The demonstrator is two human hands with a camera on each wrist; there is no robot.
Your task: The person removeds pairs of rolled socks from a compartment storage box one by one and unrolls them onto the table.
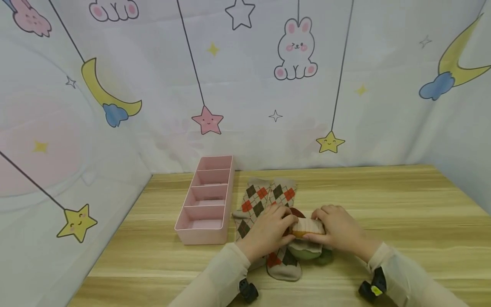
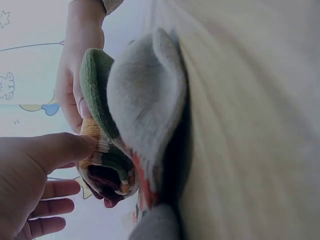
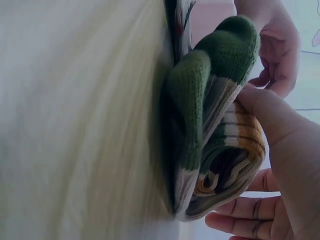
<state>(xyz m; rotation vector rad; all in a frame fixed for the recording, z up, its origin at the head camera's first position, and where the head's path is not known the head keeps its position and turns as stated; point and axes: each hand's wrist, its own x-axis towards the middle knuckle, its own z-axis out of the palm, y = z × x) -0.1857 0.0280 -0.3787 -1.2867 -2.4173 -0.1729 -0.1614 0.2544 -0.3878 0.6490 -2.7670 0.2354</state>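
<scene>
A rolled striped sock (image 1: 307, 227), green, orange and cream, is held between both hands just above the table. My left hand (image 1: 268, 230) grips its left end, thumb (image 2: 67, 146) pressed on the orange band. My right hand (image 1: 339, 228) pinches the right end, thumb (image 3: 265, 112) on top and fingers (image 3: 240, 222) underneath. The roll (image 3: 220, 150) shows a green outer layer and an open cuff (image 2: 107, 177). Under it lies a pair of beige argyle socks (image 1: 264, 196), flat on the wood and partly hidden by my hands.
A pink organiser tray (image 1: 209, 200) with several compartments stands left of the socks, near the back wall. The wooden table (image 1: 402, 204) stretches to the right. A cartoon-print cloth (image 1: 245, 85) hangs behind and along both sides.
</scene>
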